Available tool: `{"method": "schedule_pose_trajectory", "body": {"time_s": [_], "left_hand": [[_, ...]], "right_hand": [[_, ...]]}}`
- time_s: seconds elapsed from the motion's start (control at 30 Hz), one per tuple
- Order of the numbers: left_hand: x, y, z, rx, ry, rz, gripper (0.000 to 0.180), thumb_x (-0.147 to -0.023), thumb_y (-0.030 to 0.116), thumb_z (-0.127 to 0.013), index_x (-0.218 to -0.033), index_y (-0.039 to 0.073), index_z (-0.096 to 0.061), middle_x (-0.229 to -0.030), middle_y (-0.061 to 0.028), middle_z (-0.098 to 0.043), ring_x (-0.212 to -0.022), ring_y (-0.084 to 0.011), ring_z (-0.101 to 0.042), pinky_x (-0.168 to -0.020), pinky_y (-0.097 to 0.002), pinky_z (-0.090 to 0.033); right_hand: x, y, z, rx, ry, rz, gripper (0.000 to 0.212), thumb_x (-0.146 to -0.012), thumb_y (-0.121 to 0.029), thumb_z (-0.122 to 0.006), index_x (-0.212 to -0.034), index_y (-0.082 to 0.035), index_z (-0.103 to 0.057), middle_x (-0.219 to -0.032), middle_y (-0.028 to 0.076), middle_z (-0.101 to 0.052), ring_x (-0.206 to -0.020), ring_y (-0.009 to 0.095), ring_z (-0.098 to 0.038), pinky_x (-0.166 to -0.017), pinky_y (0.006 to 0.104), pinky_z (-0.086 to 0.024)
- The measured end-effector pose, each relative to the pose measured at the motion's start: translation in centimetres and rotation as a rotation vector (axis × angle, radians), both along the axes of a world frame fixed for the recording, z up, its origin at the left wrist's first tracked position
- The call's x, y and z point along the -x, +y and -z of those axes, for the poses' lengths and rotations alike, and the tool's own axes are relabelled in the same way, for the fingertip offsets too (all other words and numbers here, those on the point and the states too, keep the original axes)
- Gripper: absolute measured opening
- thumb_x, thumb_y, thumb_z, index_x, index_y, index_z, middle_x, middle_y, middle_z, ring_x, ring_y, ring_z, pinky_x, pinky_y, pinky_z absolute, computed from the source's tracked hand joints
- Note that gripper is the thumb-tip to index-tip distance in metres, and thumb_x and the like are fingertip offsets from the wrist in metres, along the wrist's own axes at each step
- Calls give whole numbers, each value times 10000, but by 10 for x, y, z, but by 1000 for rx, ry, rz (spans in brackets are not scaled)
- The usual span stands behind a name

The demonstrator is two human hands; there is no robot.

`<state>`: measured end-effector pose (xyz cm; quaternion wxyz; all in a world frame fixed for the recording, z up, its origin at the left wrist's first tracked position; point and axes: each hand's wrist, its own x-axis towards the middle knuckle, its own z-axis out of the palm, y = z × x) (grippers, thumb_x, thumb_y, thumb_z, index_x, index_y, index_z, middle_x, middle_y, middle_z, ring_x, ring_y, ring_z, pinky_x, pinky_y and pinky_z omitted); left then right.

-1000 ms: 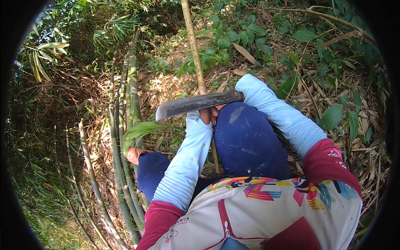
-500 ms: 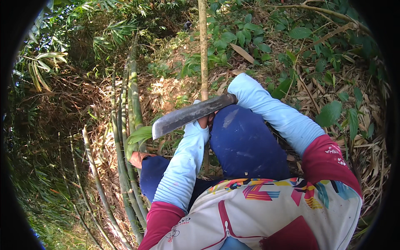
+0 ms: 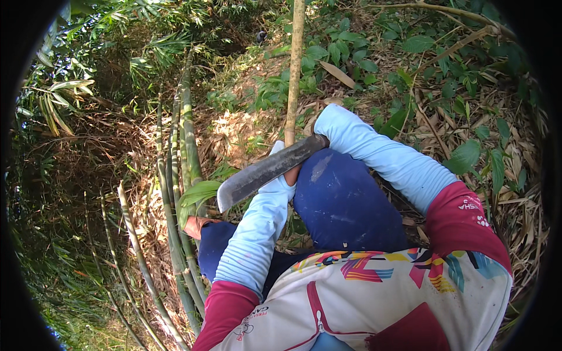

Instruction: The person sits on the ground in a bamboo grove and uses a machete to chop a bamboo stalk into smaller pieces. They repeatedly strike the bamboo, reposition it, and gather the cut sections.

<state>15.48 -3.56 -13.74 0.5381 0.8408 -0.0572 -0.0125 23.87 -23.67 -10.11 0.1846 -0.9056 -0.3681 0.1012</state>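
A machete with a broad dark blade and paler edge slants across in front of my knees, its tip low on the left. Its handle end runs into the cuff of my right light-blue sleeve, where my right hand grips it, the fingers out of sight. My left hand is behind the blade, closed at the lower part of a slim tan bamboo pole; its fingers are mostly hidden. The pole rises past the blade, leaning slightly right at its top. Its lower end cannot be seen.
My blue-trousered knee is bent close beneath the blade. Green bamboo stems stand to the left, with cut stems beside them. Dry leaves cover the slope, and leafy plants grow on the right.
The pole's top has tilted to the right. The machete has dropped slightly, its tip moving down and a little right. My left hand shows a bit more below the blade.
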Motion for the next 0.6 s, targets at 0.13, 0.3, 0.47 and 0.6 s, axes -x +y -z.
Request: {"method": "schedule_pose_trajectory", "body": {"time_s": [0.13,0.3,0.47,0.6], "left_hand": [[4,-7,-16,32,-4,37,276,-909,238,-647,-1063,17,-588,-877,-101,-623,-771,-187,-617,-645,-331,-486],[8,-8,-10,-30,33,-36,262,-883,180,-668,-1081,24,-594,-932,-98,-648,-833,-184,-628,-721,-324,-496],[30,-13,-5,448,94,-129,318,-820,135,-717,-1078,15,-574,-980,-94,-650,-902,-191,-621,-809,-340,-484],[31,-13,-2,659,190,-212,358,-789,89,-728,-1096,19,-556,-1011,-79,-630,-938,-171,-600,-835,-316,-473]], "right_hand": [[-6,5,-10,200,129,-20,185,-633,-210,-729,-776,-95,-701,-764,168,-645,-769,352,-642,-670,377,-505],[-2,-5,-8,225,150,119,234,-616,-244,-752,-801,-105,-712,-786,164,-653,-798,360,-646,-702,376,-518],[-3,-13,-8,356,241,175,243,-618,-256,-755,-807,-109,-709,-803,162,-657,-802,362,-649,-698,378,-523],[-2,-9,-22,376,186,124,234,-633,-225,-754,-833,-112,-710,-810,164,-662,-811,358,-653,-700,374,-527]]}}
